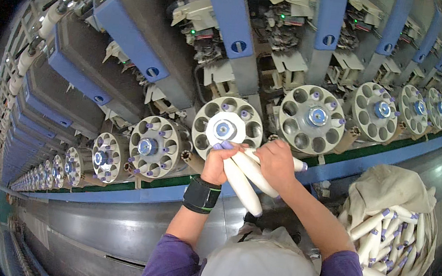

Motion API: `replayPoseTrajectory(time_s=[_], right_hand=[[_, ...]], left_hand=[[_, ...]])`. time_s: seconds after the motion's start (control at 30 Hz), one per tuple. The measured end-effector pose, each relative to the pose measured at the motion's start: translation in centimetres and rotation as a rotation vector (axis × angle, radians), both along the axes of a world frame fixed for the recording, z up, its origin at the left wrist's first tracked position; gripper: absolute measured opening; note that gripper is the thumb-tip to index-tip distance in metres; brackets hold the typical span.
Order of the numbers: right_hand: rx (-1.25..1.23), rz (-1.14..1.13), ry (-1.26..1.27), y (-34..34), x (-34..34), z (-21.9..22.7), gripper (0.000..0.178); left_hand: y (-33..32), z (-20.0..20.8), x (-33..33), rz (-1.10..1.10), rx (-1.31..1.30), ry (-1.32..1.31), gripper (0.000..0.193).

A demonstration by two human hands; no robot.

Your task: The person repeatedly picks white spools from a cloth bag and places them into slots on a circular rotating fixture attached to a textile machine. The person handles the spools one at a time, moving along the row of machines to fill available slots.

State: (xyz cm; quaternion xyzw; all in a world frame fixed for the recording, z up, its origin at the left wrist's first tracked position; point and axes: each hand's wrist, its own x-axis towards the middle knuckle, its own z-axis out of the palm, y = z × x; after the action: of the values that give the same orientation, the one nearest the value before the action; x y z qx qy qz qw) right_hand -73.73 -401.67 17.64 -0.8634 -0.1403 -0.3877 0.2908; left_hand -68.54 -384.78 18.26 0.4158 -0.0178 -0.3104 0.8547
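My left hand [217,165], with a black band round the wrist, is closed round the purple-tipped ends of white yarn bobbins. One yarn bobbin [241,184] slants down toward me, and a second lies beside it, passing close to my right hand. My right hand [276,160] is closed over another white bobbin [300,165], whose purple end sticks out to the right. Its fingertips are partly hidden. Both hands are just in front of a round bobbin magazine [204,114] with a ring of pockets and a white-and-blue hub. Purple tips show in some pockets.
More round magazines [315,118] line the winding machine to both sides, below blue and grey panels [231,11]. A blue rail [167,191] runs along the front. At my right stands a cloth sack [388,186] holding many white bobbins. A pale apron [264,270] covers my front.
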Motion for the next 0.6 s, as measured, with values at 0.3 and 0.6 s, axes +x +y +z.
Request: replayPoseTrajectory(time_s=[0.3, 0.6], right_hand=[[0.242, 0.219, 0.421, 3.1, 6.4, -3.2, 0.014], [1.509, 0.429, 0.547, 1.2, 9.1, -4.3, 0.03]], left_hand=[[2.6, 0.2, 5.4, 0.39, 0.444, -0.452, 0.017], [0.9, -1.2, 8.0, 0.234, 0.726, -0.786, 0.012]])
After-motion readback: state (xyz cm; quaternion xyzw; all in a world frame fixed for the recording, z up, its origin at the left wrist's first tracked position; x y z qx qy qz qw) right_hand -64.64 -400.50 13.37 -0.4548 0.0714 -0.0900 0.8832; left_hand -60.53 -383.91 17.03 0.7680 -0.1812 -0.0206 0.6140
